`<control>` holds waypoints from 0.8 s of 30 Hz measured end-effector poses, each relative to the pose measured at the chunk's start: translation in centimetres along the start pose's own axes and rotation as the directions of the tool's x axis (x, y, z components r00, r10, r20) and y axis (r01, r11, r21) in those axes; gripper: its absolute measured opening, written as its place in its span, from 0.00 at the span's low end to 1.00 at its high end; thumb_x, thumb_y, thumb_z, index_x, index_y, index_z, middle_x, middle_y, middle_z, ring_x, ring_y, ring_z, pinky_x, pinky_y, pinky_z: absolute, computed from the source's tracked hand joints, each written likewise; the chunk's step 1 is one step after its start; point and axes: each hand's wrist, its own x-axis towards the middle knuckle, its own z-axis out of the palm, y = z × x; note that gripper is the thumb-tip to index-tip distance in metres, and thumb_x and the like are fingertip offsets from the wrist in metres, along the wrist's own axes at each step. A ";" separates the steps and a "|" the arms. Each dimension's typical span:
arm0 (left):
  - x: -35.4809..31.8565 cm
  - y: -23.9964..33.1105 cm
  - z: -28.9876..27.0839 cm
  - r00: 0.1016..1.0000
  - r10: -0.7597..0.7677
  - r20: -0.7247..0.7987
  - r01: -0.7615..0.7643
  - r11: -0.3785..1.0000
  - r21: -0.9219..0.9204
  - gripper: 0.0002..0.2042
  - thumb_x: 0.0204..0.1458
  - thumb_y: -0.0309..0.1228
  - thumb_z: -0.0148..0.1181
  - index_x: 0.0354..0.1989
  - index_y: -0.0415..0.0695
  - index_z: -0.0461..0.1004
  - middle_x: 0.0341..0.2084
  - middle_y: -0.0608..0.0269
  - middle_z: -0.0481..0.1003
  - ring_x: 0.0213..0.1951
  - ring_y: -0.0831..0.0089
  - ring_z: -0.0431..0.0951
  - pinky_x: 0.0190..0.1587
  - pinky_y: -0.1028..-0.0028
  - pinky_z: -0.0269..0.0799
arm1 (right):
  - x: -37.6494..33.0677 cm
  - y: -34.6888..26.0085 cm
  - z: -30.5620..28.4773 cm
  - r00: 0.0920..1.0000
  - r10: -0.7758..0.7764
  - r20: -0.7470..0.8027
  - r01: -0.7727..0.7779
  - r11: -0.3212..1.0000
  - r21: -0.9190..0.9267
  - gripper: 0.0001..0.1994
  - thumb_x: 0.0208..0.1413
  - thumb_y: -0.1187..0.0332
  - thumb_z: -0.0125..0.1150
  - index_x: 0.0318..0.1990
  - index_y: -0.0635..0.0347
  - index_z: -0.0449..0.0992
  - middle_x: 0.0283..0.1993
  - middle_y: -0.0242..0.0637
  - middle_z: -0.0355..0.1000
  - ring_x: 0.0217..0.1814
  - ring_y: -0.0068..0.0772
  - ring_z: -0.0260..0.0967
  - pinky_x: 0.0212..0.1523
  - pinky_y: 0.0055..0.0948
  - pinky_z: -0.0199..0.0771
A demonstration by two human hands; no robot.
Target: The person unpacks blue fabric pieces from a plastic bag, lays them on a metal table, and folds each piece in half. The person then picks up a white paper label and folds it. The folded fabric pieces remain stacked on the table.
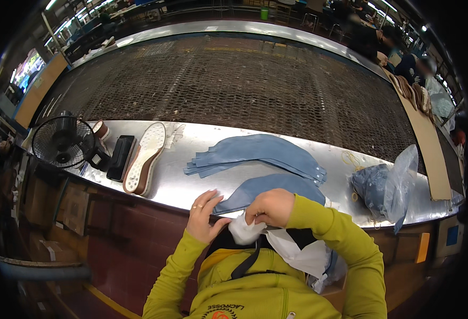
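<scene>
My right hand (272, 207) is closed on a crumpled white cloth (243, 229) just off the table's front edge. My left hand (204, 217) has its fingers stretched out and apart, the tips beside the left end of a curved blue piece of sheet material (244, 192). That piece lies at the near edge, partly covered by my right hand. Beyond it, several similar blue pieces (260, 149) are fanned in an overlapping stack. A white sheet (292, 250) hangs over my lap below my right forearm.
At left on the metal table (183, 183) are a shoe sole (148, 159), a black case-like object (121, 158) and a black fan (64, 142). A clear plastic bag with blue material (372, 183) lies right. Behind runs a wide mesh surface (213, 85). People sit far right.
</scene>
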 end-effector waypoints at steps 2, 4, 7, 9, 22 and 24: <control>0.6 -1.5 0.0 0.987 0.114 0.113 -0.120 0.992 0.050 0.20 0.39 0.30 0.69 0.43 0.40 0.75 0.43 0.54 0.75 0.51 0.57 0.71 0.54 0.65 0.64 | 1.0 0.1 -0.4 0.992 0.004 0.128 -0.004 1.000 -0.001 0.07 0.45 0.76 0.62 0.34 0.56 0.78 0.33 0.35 0.76 0.36 0.36 0.73 0.35 0.30 0.71; 0.8 -2.2 0.2 0.973 0.174 0.151 -0.185 0.980 0.068 0.18 0.38 0.26 0.67 0.42 0.41 0.77 0.43 0.57 0.76 0.50 0.58 0.72 0.52 0.64 0.66 | 1.5 0.4 -0.8 0.989 -0.066 0.132 0.043 0.985 0.165 0.08 0.46 0.76 0.62 0.36 0.57 0.77 0.32 0.35 0.76 0.34 0.35 0.73 0.33 0.29 0.70; 0.5 -2.1 0.5 0.975 0.178 0.132 -0.182 0.983 0.021 0.15 0.37 0.22 0.65 0.38 0.40 0.77 0.41 0.56 0.76 0.49 0.58 0.72 0.49 0.63 0.67 | 2.5 0.8 -0.6 0.993 -0.093 0.077 0.055 0.916 0.397 0.09 0.47 0.76 0.60 0.38 0.56 0.75 0.31 0.35 0.75 0.32 0.34 0.73 0.33 0.29 0.70; 0.3 -1.8 0.5 0.992 0.082 0.095 -0.080 0.997 -0.023 0.14 0.35 0.19 0.62 0.35 0.39 0.76 0.37 0.55 0.76 0.44 0.58 0.74 0.46 0.64 0.68 | 3.5 1.0 -0.1 0.999 -0.054 -0.004 0.050 0.900 0.433 0.09 0.48 0.76 0.59 0.39 0.55 0.73 0.31 0.35 0.74 0.31 0.34 0.73 0.33 0.31 0.70; -0.7 -1.3 0.0 0.915 -0.357 -0.188 0.183 0.782 -0.596 0.08 0.47 0.18 0.53 0.37 0.37 0.71 0.45 0.48 0.72 0.44 0.59 0.75 0.48 0.69 0.69 | 7.0 2.3 2.9 0.958 -0.032 -0.284 0.040 0.999 0.025 0.03 0.50 0.72 0.57 0.31 0.55 0.76 0.34 0.36 0.75 0.36 0.43 0.72 0.37 0.36 0.71; -1.0 -0.6 -0.2 0.934 -0.128 -0.333 0.062 0.977 -0.202 0.07 0.47 0.21 0.58 0.36 0.38 0.71 0.43 0.48 0.71 0.40 0.58 0.74 0.43 0.68 0.69 | 7.2 2.5 3.6 0.967 -0.017 -0.253 0.013 1.000 -0.018 0.04 0.51 0.71 0.56 0.32 0.55 0.77 0.35 0.36 0.75 0.37 0.42 0.72 0.39 0.36 0.72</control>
